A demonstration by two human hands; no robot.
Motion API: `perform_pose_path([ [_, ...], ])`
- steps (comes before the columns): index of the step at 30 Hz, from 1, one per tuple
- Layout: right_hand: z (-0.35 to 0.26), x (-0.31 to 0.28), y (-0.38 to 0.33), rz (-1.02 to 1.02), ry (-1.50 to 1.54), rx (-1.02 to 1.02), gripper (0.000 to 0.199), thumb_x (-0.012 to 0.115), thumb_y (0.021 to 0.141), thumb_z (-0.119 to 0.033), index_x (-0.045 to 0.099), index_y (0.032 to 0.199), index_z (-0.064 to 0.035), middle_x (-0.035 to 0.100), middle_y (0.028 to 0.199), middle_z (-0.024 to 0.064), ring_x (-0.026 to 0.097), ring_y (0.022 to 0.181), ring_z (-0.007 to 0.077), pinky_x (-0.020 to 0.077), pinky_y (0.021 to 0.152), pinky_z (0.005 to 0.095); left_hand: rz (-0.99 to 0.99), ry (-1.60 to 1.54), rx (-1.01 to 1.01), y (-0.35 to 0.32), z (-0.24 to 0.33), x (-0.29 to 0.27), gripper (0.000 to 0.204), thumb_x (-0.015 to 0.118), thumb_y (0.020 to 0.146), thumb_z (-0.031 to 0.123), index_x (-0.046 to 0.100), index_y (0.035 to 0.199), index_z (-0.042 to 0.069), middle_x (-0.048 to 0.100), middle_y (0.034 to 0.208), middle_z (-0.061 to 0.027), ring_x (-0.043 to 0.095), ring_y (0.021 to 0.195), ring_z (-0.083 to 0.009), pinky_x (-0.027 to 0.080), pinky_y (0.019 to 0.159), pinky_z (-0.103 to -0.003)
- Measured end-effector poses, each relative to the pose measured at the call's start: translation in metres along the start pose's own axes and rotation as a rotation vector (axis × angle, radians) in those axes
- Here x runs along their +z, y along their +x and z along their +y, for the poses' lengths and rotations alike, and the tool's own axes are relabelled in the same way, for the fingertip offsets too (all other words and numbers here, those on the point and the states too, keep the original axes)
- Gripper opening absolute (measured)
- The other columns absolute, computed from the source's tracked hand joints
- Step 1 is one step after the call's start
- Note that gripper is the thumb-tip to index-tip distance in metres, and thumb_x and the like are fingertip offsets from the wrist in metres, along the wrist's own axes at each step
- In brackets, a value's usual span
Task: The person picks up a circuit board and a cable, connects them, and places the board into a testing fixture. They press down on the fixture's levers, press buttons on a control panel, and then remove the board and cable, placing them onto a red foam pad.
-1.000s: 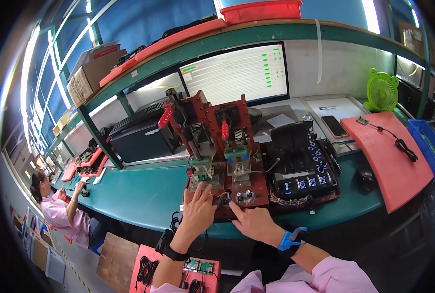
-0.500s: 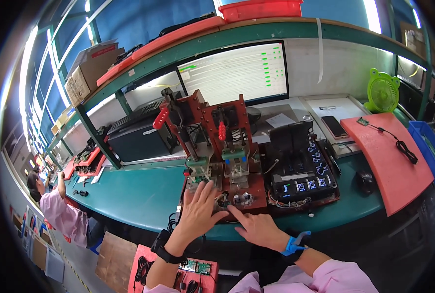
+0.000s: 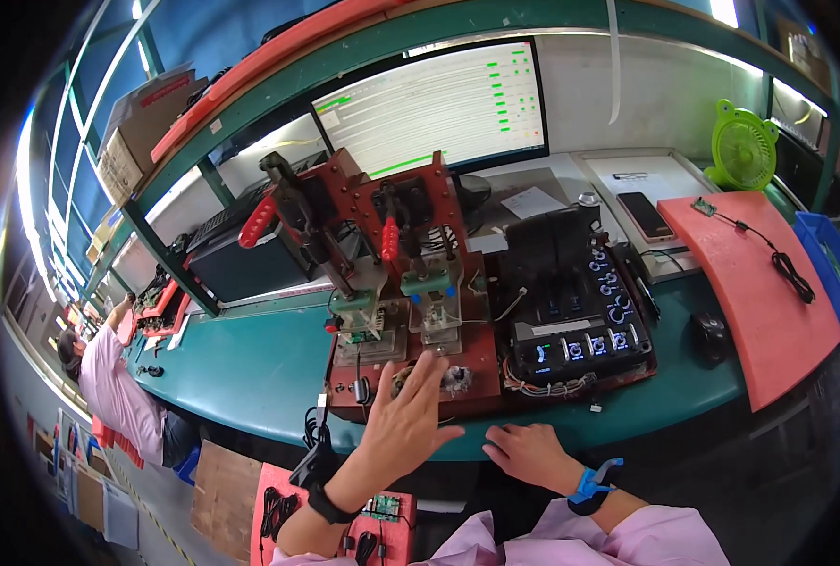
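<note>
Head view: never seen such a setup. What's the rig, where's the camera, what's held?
No robot here: a person works bare-handed. A fisheye camera on their head looks down, so straight edges bend. The left hand is spread over the front of a dark-red bench fixture with two upright red-handled clamps; nothing shows in its grasp. The right hand is loosely curled by the front edge of the green bench top; whether it holds anything is hidden. Right of the fixture sit a black control box with lit controls and a flat pinkish-red sheet; behind stands a wide black-framed monitor.
</note>
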State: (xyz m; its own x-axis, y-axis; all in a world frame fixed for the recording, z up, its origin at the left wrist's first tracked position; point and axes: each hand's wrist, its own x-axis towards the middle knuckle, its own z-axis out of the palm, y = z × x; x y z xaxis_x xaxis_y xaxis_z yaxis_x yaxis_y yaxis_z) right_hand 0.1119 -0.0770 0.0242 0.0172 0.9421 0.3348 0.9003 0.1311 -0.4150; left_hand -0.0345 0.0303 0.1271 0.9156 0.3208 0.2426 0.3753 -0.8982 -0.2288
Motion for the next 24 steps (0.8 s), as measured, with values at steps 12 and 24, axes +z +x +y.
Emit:
perform_pose_path([
  [12,0.012,0.016,-0.01,0.263,0.178,-0.093,0.007,0.059,0.072,-0.015,0.054,0.07,-0.0105,0.052,0.062,0.0023,0.054,0.052,0.0211,0.0434,0.049,0.0312,-0.102,-0.02,-0.028,0.019,0.019,-0.011,0.061,0.057,0.074,0.042,0.047,0.112,-0.004,0.04,0.126,-0.014,0.028,0.123,-0.0295,0.02,0.098,-0.048],
  [24,0.016,0.017,-0.01,0.276,0.206,-0.129,0.008,0.059,0.072,-0.015,0.053,0.069,-0.0104,0.05,0.061,0.0016,0.053,0.052,0.0196,0.0425,0.05,0.0309,-0.167,-0.072,-0.049,0.019,-0.003,-0.02,0.06,0.059,0.073,0.04,0.046,0.114,-0.003,0.04,0.126,-0.0113,0.029,0.123,-0.0278,0.019,0.098,-0.047],
])
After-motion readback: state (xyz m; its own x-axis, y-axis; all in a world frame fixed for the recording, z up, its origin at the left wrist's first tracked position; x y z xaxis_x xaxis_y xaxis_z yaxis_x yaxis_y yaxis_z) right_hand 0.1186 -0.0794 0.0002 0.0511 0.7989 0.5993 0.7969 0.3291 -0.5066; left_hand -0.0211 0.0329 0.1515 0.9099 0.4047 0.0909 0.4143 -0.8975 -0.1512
